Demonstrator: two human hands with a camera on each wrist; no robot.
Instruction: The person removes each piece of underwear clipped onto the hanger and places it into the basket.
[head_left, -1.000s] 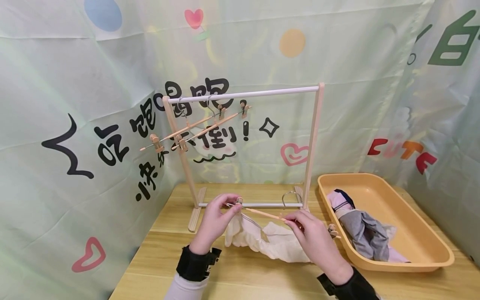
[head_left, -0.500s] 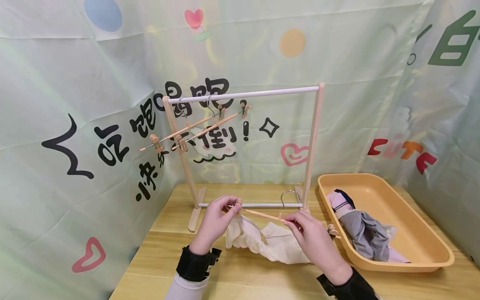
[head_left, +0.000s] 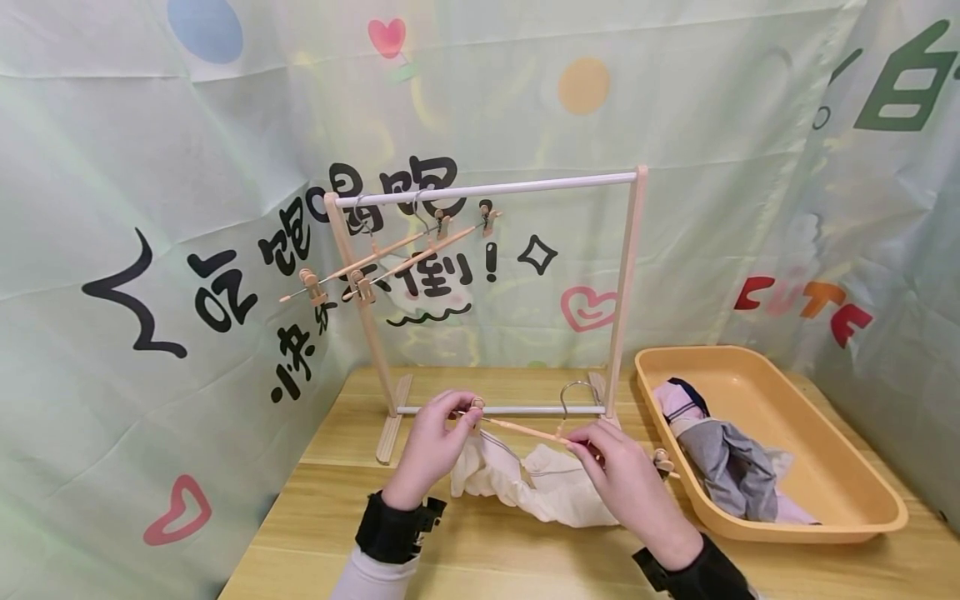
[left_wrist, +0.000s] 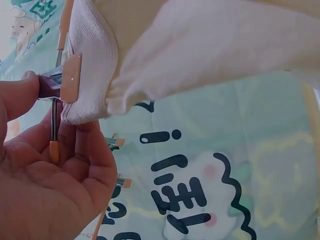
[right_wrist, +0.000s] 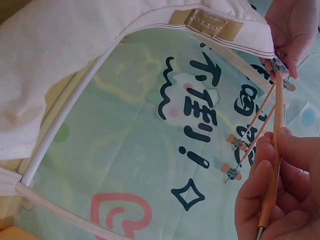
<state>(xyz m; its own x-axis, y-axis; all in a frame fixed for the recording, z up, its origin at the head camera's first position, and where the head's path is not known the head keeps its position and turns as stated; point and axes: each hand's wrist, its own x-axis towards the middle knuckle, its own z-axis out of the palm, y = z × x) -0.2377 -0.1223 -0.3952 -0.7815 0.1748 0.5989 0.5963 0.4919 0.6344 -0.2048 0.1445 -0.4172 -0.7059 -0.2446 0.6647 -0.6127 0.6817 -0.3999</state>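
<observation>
A cream garment (head_left: 551,496) hangs low over the table by one corner of its waistband; a brown COTTON label (right_wrist: 207,25) shows in the right wrist view. My left hand (head_left: 435,446) holds one end of a wooden clip hanger (head_left: 517,428), the thumb on the clip (left_wrist: 71,79). That clip's jaws bite the waistband corner. My right hand (head_left: 626,479) pinches the bar near its middle, beside the upright metal hook (head_left: 564,402). The hanger's other clip (head_left: 663,463) shows past the right hand, with no cloth visible in it.
Behind the hands stands a wooden rack (head_left: 628,292) with a white top rail (head_left: 525,186). Two more clip hangers (head_left: 405,258) hang at its left end. An orange tray (head_left: 832,433) with crumpled grey and pink clothes (head_left: 731,467) sits at the right.
The hanger's hook has tipped up to stand higher above the bar since one second ago. Both hands stay nearly in place, and the garment has barely shifted.
</observation>
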